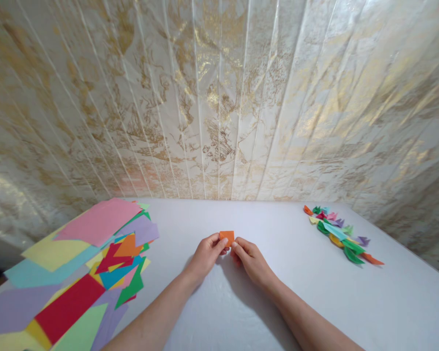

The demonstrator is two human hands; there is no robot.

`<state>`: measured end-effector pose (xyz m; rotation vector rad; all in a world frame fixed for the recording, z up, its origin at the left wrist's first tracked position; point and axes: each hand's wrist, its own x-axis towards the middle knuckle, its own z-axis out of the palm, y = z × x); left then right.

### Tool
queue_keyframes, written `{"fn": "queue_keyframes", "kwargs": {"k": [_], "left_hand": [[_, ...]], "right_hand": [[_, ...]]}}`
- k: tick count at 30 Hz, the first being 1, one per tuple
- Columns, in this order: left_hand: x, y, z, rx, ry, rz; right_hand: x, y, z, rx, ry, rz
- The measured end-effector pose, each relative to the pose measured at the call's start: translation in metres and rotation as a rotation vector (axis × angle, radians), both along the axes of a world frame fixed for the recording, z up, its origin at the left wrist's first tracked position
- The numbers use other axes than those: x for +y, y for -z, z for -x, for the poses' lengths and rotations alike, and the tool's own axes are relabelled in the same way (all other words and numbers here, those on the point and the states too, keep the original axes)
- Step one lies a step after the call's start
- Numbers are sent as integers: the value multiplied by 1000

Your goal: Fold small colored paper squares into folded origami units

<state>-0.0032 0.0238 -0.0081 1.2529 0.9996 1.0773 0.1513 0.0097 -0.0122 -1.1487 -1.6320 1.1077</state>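
A small orange piece of paper (227, 237), roughly rectangular and seemingly folded, is held up just above the white table (219, 312). My left hand (207, 251) pinches its left side, the thumb lying across the front and the fingers behind. At the lower right corner, my right hand (246, 253) grips it between thumb and fingertips. Both hands are closed on the same paper. The fingers behind it are partly hidden.
Sheets of coloured paper (98, 222) are spread over the left side, with smaller cut pieces (129, 246) nearer the middle. On the right lies a cluster of small folded paper figures (336, 234). A gold-patterned curtain (219, 107) hangs behind the table.
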Motion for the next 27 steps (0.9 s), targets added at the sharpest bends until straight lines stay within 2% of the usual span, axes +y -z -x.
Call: {"fn": "queue_keyframes", "kwargs": {"k": [13,19,23,25,27], "left_hand": [[1,3,2,2,-78,-24],[-1,3,2,52,-11,-77],[-6,9,0,160,45,-147],[-6,8,-2,192,-5,-179],[-6,-1,-3,190,-149,-217]], "right_hand": [[3,7,-1,-40,-2,50],[1,7,3,68,48,10],[1,7,1,47,46,-17],[1,8,0,38,66,-36],[3,9,-1,66,93,-37]]}}
